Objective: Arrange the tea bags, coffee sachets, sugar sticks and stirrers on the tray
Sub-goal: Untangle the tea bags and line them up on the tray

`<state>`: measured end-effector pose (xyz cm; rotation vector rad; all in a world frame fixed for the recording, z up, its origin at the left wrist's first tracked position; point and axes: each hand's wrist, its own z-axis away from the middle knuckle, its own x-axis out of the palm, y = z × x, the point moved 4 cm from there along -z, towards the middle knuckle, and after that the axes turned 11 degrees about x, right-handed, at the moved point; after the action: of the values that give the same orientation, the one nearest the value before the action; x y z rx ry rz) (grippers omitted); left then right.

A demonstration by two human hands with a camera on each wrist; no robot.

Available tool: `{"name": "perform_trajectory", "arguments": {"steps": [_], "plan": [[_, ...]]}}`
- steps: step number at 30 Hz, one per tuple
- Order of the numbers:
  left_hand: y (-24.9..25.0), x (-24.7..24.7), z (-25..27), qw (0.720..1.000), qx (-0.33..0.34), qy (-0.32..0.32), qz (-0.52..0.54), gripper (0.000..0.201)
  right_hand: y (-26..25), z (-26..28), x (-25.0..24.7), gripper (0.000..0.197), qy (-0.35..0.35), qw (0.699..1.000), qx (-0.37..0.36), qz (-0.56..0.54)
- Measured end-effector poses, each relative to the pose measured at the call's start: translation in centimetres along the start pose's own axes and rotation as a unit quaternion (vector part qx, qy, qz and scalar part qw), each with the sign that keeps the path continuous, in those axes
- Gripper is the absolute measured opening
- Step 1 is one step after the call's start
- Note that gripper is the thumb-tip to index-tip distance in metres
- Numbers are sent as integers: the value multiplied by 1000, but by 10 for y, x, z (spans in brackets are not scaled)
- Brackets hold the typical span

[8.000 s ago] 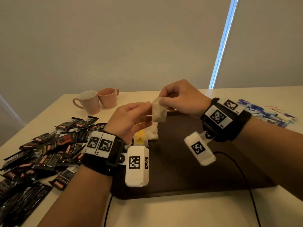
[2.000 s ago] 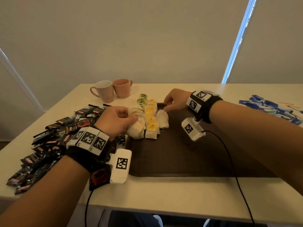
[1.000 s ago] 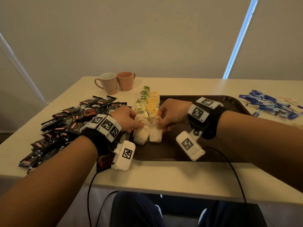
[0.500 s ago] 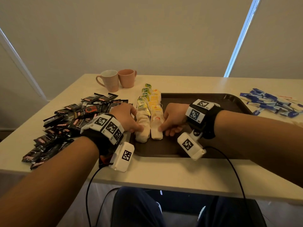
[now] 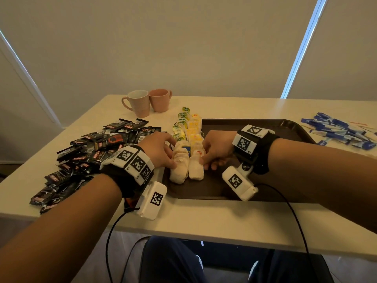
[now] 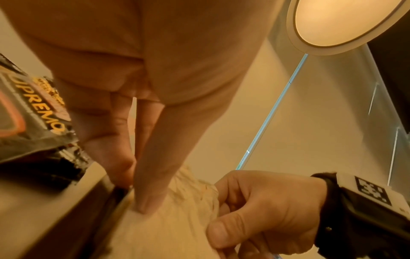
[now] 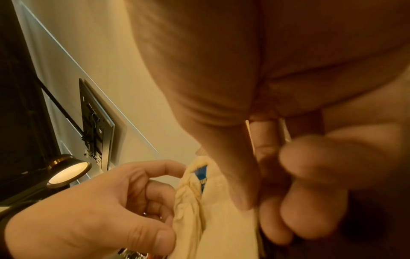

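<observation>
Soft white paper tea bags [image 5: 186, 160] lie in two rows at the left end of the dark brown tray [image 5: 289, 127]. Left hand [image 5: 158, 151] and right hand [image 5: 217, 148] press them from both sides with bent fingers, nothing lifted. Light and easily crushed, they are best pushed gently.

Two hands are crowding the near left corner of a dark tray [image 5: 228, 193]. The left hand [image 5: 158, 151] and right hand [image 5: 217, 149] are pressing in from either side on a double row of tea bags [image 5: 188, 144] running along the tray's left edge, leaving no gap between them. To the left, a heap of black coffee sachets [image 5: 89, 152] is blocking the table [image 5: 204, 219] right up to the tray. Two pink mugs [image 5: 146, 102] are standing at the far left corner. Blue sugar sticks [image 5: 338, 130] are spreading past the tray's right end. The tray's middle and right are lying bare, as is the table's near strip.
</observation>
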<state>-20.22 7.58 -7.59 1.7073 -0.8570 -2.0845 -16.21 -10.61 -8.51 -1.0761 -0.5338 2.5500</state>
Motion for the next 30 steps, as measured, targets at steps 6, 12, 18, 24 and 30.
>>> {"name": "perform_trajectory", "arguments": {"steps": [6, 12, 18, 24, 30], "plan": [[2, -8, 3, 999, 9, 45, 21, 36, 0, -1, -7, 18, 30, 996, -2, -79], [2, -4, 2, 1000, 8, 27, -13, 40, 0, -3, -1, 27, 17, 998, 11, -63], [0, -10, 1, 996, -10, 74, -38, 49, 4, 6, 0, 37, -20, 999, 47, 2], [1, -1, 3, 999, -14, -7, -50, 38, 1, 2, 7, 32, -14, 1000, 12, 20], [1, 0, 4, 998, -13, -41, -51, 40, 3, 4, 9, 35, -49, 997, 13, 56]]}}
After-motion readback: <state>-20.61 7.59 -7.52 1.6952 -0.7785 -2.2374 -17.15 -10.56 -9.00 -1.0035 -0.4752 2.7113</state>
